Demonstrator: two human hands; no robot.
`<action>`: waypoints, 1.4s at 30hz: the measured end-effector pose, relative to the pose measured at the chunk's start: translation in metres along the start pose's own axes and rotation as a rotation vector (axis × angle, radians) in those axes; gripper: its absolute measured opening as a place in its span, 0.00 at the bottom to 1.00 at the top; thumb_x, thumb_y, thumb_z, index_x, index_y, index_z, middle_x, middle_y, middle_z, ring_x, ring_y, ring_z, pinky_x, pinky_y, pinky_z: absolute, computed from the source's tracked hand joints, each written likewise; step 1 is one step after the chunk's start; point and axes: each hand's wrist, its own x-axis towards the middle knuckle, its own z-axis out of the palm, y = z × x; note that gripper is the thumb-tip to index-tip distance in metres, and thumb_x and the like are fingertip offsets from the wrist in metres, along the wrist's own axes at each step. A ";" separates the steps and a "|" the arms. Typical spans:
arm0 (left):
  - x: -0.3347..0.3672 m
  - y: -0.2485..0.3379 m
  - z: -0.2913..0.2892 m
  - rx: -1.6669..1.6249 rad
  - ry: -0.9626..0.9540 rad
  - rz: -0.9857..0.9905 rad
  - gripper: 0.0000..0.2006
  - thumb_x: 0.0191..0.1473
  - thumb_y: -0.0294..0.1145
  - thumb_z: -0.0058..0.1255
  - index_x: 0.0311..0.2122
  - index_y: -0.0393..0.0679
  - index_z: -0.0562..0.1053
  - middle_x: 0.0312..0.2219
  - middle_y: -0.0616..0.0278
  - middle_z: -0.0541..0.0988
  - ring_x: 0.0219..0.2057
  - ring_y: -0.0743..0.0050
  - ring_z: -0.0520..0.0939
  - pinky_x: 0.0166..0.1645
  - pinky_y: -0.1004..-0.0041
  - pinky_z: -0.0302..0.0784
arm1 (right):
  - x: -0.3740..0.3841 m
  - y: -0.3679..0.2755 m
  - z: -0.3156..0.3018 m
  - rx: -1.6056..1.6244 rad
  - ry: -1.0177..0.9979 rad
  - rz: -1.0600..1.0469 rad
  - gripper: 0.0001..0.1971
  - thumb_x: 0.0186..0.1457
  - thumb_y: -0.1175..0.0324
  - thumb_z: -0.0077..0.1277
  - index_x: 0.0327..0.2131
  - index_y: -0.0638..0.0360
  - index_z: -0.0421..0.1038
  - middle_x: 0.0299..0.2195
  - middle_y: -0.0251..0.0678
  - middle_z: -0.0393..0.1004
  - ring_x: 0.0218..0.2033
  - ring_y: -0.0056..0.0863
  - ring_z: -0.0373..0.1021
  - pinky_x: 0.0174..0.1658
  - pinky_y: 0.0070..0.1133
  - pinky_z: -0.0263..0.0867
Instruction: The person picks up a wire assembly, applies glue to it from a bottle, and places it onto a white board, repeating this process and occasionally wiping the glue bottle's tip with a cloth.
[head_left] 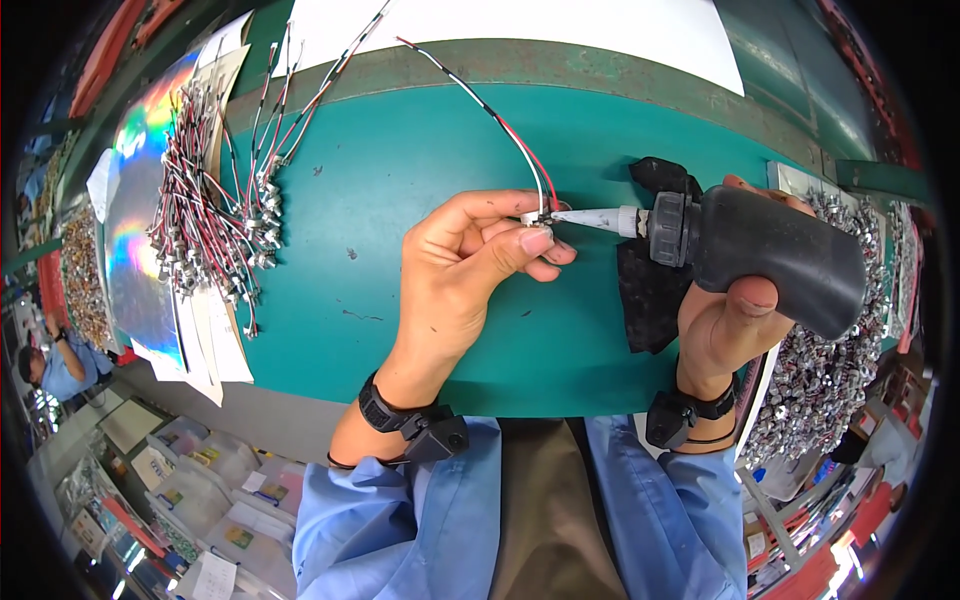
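My left hand pinches a small metal part with wires between thumb and fingers over the green work mat. Its red, white and black wires rise away from the hand toward the far edge. In my right hand lies a black squeeze bottle, tipped sideways. The bottle's pale tapered nozzle points left, and its tip meets the wire end of the part, or nearly so; I cannot tell whether anything flows out.
On the left, a pile of wired metal parts rests on a shiny iridescent sheet and papers. A black cloth lies beneath the bottle. A larger heap of similar parts fills the right side. Another person sits far left.
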 end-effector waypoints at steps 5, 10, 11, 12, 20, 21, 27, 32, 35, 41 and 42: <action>0.000 0.000 0.000 -0.021 -0.002 -0.005 0.08 0.46 0.19 0.44 0.35 0.32 0.67 0.24 0.54 0.74 0.27 0.69 0.77 0.29 0.77 0.74 | 0.000 0.000 0.000 0.011 0.012 0.000 0.34 0.41 0.51 0.52 0.45 0.67 0.53 0.40 0.42 0.61 0.42 0.34 0.62 0.50 0.32 0.56; 0.000 0.001 0.000 -0.027 -0.001 -0.011 0.08 0.46 0.19 0.44 0.34 0.32 0.67 0.25 0.53 0.74 0.27 0.69 0.77 0.29 0.78 0.74 | 0.001 0.000 -0.002 0.009 0.000 -0.010 0.34 0.41 0.51 0.52 0.45 0.66 0.53 0.40 0.42 0.60 0.43 0.34 0.61 0.50 0.32 0.56; 0.000 0.001 0.000 -0.027 -0.001 -0.011 0.08 0.46 0.19 0.44 0.34 0.32 0.67 0.25 0.53 0.74 0.27 0.69 0.77 0.29 0.78 0.74 | 0.001 0.001 -0.002 0.009 -0.003 -0.020 0.34 0.40 0.51 0.52 0.45 0.66 0.53 0.41 0.42 0.60 0.43 0.34 0.61 0.50 0.32 0.56; 0.000 0.001 0.000 -0.027 -0.002 -0.008 0.08 0.46 0.19 0.44 0.34 0.32 0.67 0.25 0.53 0.74 0.26 0.69 0.77 0.29 0.78 0.74 | 0.001 0.001 -0.002 0.009 -0.003 -0.020 0.34 0.40 0.51 0.52 0.45 0.66 0.53 0.41 0.42 0.60 0.43 0.34 0.61 0.50 0.32 0.56; 0.001 0.000 -0.001 -0.031 -0.028 0.015 0.09 0.46 0.20 0.44 0.35 0.34 0.66 0.28 0.50 0.74 0.24 0.69 0.76 0.29 0.76 0.73 | 0.004 0.002 -0.002 0.007 0.012 -0.042 0.35 0.40 0.51 0.52 0.46 0.66 0.52 0.41 0.41 0.60 0.43 0.34 0.61 0.49 0.33 0.56; 0.002 -0.001 -0.001 -0.023 -0.043 0.019 0.09 0.46 0.21 0.44 0.36 0.34 0.66 0.29 0.49 0.73 0.23 0.68 0.76 0.28 0.76 0.72 | 0.004 0.002 -0.003 0.009 0.010 -0.045 0.35 0.40 0.52 0.52 0.46 0.66 0.52 0.41 0.41 0.60 0.43 0.34 0.61 0.50 0.33 0.56; 0.002 -0.001 0.002 -0.076 -0.052 0.015 0.09 0.46 0.19 0.45 0.35 0.33 0.67 0.29 0.49 0.74 0.23 0.72 0.76 0.27 0.77 0.72 | 0.006 0.004 -0.008 0.040 0.004 -0.107 0.30 0.43 0.54 0.51 0.43 0.67 0.55 0.39 0.41 0.62 0.41 0.33 0.62 0.47 0.31 0.58; 0.000 0.001 0.002 -0.087 -0.031 0.002 0.09 0.45 0.19 0.46 0.35 0.33 0.67 0.29 0.51 0.74 0.22 0.75 0.74 0.27 0.78 0.71 | 0.027 0.006 -0.028 -0.359 -0.007 -0.091 0.22 0.48 0.57 0.47 0.39 0.66 0.59 0.36 0.39 0.65 0.38 0.27 0.63 0.39 0.24 0.61; -0.004 0.006 0.003 -0.011 0.011 0.045 0.09 0.44 0.18 0.47 0.34 0.34 0.68 0.28 0.54 0.73 0.21 0.78 0.73 0.26 0.80 0.70 | 0.035 0.005 -0.034 0.096 0.247 0.166 0.16 0.51 0.59 0.43 0.36 0.62 0.62 0.33 0.36 0.67 0.33 0.21 0.63 0.31 0.18 0.58; -0.004 0.011 0.007 0.236 0.057 0.207 0.10 0.40 0.15 0.50 0.32 0.34 0.70 0.24 0.62 0.71 0.20 0.85 0.70 0.24 0.85 0.66 | 0.043 -0.005 -0.033 0.264 0.293 0.193 0.13 0.52 0.60 0.41 0.37 0.59 0.62 0.34 0.35 0.67 0.32 0.20 0.62 0.28 0.16 0.56; -0.003 0.013 0.009 0.259 0.069 0.219 0.10 0.39 0.14 0.50 0.32 0.34 0.70 0.23 0.63 0.70 0.20 0.86 0.70 0.24 0.86 0.65 | 0.045 -0.007 -0.032 0.277 0.298 0.188 0.13 0.52 0.60 0.41 0.37 0.58 0.62 0.34 0.35 0.67 0.32 0.20 0.62 0.27 0.16 0.56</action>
